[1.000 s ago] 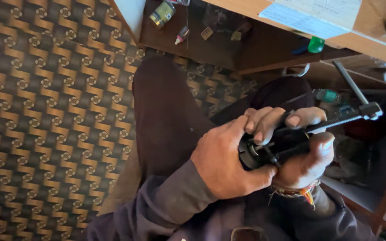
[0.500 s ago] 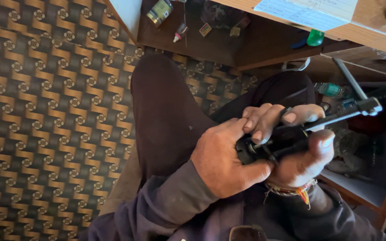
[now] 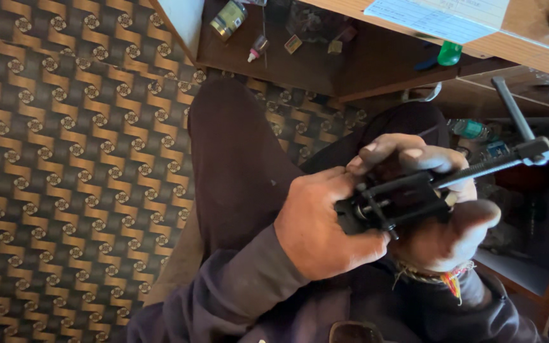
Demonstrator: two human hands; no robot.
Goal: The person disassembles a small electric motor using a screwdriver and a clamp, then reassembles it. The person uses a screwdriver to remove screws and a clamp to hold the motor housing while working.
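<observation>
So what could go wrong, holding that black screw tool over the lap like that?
Fingers could get pinched: the left hand and right hand both wrap the black puller tool close around its arms. Its long threaded rod juts toward the cluttered shelf and might snag there. If the tool slipped, it would likely drop onto the lap.

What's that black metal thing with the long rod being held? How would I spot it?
Look over the person's lap, above the patterned carpet. Both hands meet there: the left hand and right hand grip a black metal puller. Its long threaded rod sticks out to the right, ending in a crossbar, unlike anything on the shelf.
</observation>
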